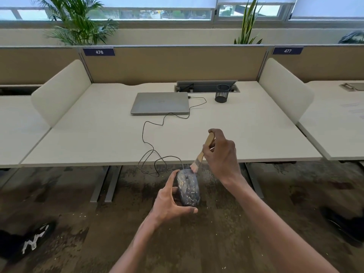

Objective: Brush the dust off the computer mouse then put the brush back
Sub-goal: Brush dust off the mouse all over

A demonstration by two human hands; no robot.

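A closed silver laptop (160,103) is lying flat on the pale counter (98,138), towards its far side. To its right a black mesh pen cup (222,93) is standing upright just in front of an open cable hatch (204,86). A tan partition (173,64) is running along the back, carrying blue number tags reading 476 (99,52) and 477 (287,50). Cream side screens (61,91) are rising at both ends of the counter. Behind the partition, a leafy palm (78,22) and a spiky plant (248,24) are standing before the windows. Below, mottled brown carpet (78,223) is covering the floor, with a black shoe (29,241) showing at lower left.
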